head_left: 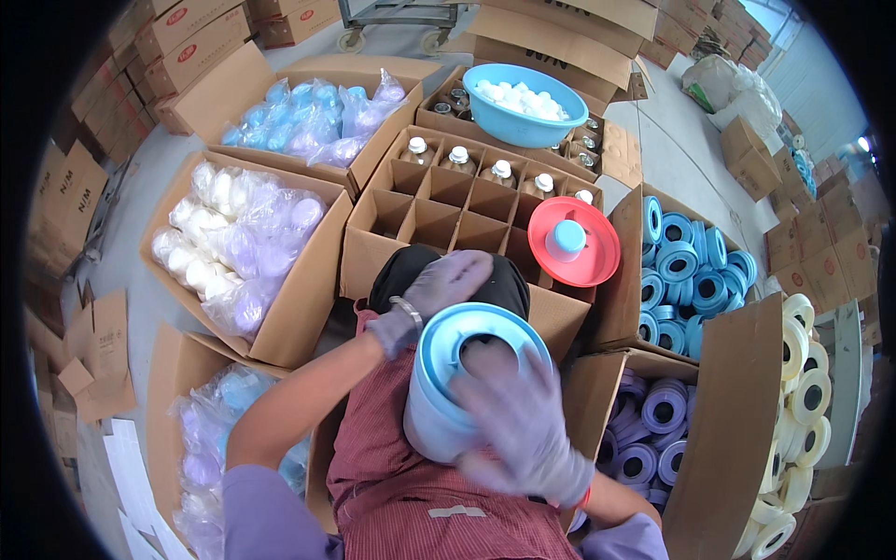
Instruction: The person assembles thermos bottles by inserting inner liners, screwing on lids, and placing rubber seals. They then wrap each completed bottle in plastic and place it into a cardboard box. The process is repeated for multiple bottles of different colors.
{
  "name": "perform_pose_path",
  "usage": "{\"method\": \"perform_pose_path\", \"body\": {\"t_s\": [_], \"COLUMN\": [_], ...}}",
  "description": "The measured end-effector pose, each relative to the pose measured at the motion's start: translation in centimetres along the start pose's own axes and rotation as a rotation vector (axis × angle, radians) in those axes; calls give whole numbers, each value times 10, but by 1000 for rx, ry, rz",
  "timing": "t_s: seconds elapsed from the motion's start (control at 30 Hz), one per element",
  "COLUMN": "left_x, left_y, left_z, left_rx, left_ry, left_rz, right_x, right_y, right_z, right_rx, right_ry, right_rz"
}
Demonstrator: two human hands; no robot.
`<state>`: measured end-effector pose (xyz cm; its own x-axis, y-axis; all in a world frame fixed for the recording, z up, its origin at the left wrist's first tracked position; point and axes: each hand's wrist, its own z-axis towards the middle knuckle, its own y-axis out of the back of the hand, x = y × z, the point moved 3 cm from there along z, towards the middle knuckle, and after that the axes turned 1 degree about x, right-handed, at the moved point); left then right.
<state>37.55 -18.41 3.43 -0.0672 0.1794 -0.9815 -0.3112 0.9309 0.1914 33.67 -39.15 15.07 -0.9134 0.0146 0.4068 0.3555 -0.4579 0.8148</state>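
A light-blue cylindrical container (pixel 425 411) stands in my lap, tilted slightly, with a blue ring (pixel 439 347) around the dark opening at its top. My right hand (pixel 523 420), in a thin pale glove, lies over the ring and the container's right side. Motion smears its fingers, so their grip does not show clearly. Just beyond the container, my left hand (pixel 455 280), gloved too, rests over my dark-clad knee with its fingers stretched out. Nothing shows in it.
Ahead stands a divided carton (pixel 373 252) with white-capped bottles (pixel 457 161) and a red dish (pixel 597 245) holding a blue-white cup. A blue basin (pixel 495 124) of white pieces sits behind. Cartons hold bagged parts (pixel 233 233) at left, blue rings (pixel 686 271) and purple rings (pixel 653 429) at right.
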Motion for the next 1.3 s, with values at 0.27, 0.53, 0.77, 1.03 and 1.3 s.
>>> {"method": "perform_pose_path", "body": {"t_s": [0.27, 0.53, 0.77, 1.03, 1.3], "left_x": [6, 5, -76, -36, -42], "left_y": [-30, -11, -40, -22, -8], "left_z": [-103, -177, -148, -125, -121], "left_rx": [264, 258, 285, 61, 78], "left_ry": [-435, 343, -605, 252, 197], "left_rz": [255, -465, 404, -146, -253], "right_x": [-20, -77, -109, -94, -92], "right_y": [55, 21, -26, 20, 36], "right_z": [-70, -134, -150, -113, -80], "right_rx": [173, -99, -367, -164, -80], "right_ry": [-719, -481, -1067, -353, -607], "right_rz": [164, 223, 1851, 591, 591]}}
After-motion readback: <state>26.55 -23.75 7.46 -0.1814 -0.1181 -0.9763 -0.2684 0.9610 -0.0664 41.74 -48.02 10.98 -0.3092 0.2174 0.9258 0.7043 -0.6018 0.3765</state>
